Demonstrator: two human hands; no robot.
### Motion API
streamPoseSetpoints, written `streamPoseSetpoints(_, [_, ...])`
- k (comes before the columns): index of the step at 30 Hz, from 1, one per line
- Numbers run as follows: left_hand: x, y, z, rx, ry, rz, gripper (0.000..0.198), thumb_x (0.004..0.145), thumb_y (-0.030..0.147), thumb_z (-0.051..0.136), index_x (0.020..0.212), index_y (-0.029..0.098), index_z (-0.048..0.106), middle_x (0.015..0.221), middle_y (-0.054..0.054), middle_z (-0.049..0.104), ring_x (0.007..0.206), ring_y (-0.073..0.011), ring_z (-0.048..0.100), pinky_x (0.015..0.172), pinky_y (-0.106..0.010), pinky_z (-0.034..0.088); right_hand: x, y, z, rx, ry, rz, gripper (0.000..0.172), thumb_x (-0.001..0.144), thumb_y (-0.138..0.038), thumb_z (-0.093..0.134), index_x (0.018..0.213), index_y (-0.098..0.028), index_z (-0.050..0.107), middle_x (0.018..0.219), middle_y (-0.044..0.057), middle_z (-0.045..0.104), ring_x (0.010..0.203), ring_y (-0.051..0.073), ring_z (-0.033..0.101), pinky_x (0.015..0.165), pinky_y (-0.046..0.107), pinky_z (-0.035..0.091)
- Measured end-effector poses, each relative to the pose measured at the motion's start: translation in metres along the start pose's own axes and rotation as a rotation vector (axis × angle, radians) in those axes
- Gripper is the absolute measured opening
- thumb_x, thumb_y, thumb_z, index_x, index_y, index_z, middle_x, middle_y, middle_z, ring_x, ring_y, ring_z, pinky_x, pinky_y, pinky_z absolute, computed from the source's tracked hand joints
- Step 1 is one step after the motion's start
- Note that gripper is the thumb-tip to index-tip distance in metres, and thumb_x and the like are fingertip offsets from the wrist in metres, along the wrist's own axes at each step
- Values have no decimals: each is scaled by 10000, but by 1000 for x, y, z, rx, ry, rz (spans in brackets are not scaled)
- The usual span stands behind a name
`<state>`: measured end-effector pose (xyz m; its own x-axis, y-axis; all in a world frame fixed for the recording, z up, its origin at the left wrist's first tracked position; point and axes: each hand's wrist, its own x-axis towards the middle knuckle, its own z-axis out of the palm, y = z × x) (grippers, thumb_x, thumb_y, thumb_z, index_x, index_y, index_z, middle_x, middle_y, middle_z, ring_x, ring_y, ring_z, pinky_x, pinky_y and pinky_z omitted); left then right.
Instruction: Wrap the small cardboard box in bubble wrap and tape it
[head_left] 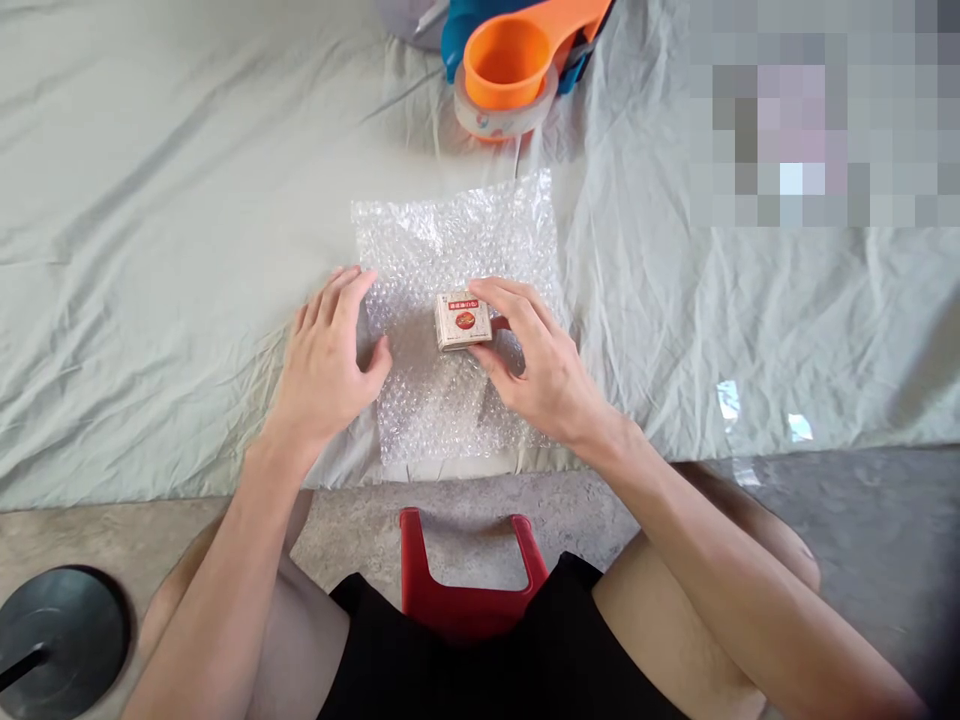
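In the head view, the right hand [544, 360] grips a small box [463, 318] with red print — fingers at its far edge, thumb at the near one. The box is over a bubble-wrap sheet [427, 400] on the cloth [187, 180]. The left hand [322, 350] — open, thumb apart — is at the sheet's left edge.

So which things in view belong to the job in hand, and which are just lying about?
In the job:
Small whitish square box with red print, held by the right hand
Clear plastic bubble wrap beneath it, left hand at its edge

Lying about, seemingly:
Orange plastic tape dispenser, untouched
Red plastic stool
Black round base
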<state>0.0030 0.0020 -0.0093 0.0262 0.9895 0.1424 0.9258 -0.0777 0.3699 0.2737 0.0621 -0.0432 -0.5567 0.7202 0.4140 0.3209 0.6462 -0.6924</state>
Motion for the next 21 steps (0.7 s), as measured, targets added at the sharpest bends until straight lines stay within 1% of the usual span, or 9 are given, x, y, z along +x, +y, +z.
streamPoseSetpoints(3, [-1, 8, 0, 45, 57, 10, 669, 1046, 217, 642, 1694, 272, 487, 1567, -132, 697, 1483, -368, 648, 1309, -596, 509, -1, -1, 0, 7, 0, 13, 632, 1125, -166, 568, 1722, -356, 484, 1679, 120, 612, 1576, 352, 608, 1203, 608, 669])
streamPoseSetpoints(5, [-2, 12, 0, 57, 80, 6, 670, 1033, 212, 653, 1683, 279, 503, 1460, -125, 732, 1356, -356, 695, 1236, -576, 563, -1, -2, 0, 12, 7, 13, 631, 1126, -166, 564, 1719, -371, 500, 1680, 115, 614, 1588, 354, 600, 1246, 629, 640])
streamPoseSetpoints(7, [-2, 15, 2, 33, 105, -11, 731, 1012, 206, 665, 1710, 295, 465, 1393, -109, 744, 1233, -324, 728, 1170, -543, 600, -1, -3, 1, 5, 8, 21, 635, 1128, -166, 554, 1726, -373, 503, 1691, 113, 612, 1605, 358, 588, 1299, 658, 593])
streamPoseSetpoints(11, [-3, 20, 8, -73, 151, -70, 869, 965, 182, 653, 1767, 298, 341, 1258, -73, 764, 1015, -255, 745, 1012, -448, 642, -2, -3, 2, -5, 9, 35, 648, 1135, -175, 533, 1750, -369, 482, 1724, 106, 598, 1636, 353, 566, 1373, 681, 516])
streamPoseSetpoints(15, [-2, 25, 11, -121, 141, -120, 848, 950, 159, 636, 1746, 275, 367, 1064, -34, 751, 912, -239, 715, 893, -409, 614, -4, -1, 2, -15, 2, 44, 612, 1139, -196, 537, 1728, -355, 500, 1725, 112, 597, 1645, 353, 566, 1382, 676, 511])
streamPoseSetpoints(17, [-1, 25, 11, -142, 137, -133, 793, 957, 161, 637, 1711, 266, 415, 997, -18, 729, 892, -236, 700, 876, -401, 596, -5, 0, 3, -27, -1, 39, 583, 1144, -201, 533, 1709, -342, 507, 1721, 123, 598, 1641, 349, 572, 1369, 668, 527])
streamPoseSetpoints(18, [-1, 26, 11, -149, 135, -137, 731, 966, 169, 642, 1669, 263, 467, 968, -11, 718, 888, -234, 695, 878, -400, 589, -5, 0, 3, -33, 3, 30, 567, 1148, -201, 526, 1699, -333, 509, 1714, 131, 603, 1637, 345, 576, 1358, 660, 540])
streamPoseSetpoints(19, [-1, 26, 11, -154, 133, -140, 631, 980, 185, 650, 1597, 262, 540, 939, -7, 708, 882, -233, 689, 881, -400, 580, -5, -1, 4, -37, 10, 19, 551, 1154, -201, 517, 1691, -321, 511, 1701, 141, 609, 1631, 339, 582, 1342, 650, 557])
streamPoseSetpoints(21, [1, 25, 11, -159, 135, -144, 321, 1018, 242, 671, 1338, 261, 680, 889, -7, 687, 858, -230, 668, 869, -398, 553, -4, -3, 5, -39, 17, 0, 525, 1164, -230, 525, 1683, -310, 511, 1690, 153, 611, 1621, 337, 589, 1310, 637, 586])
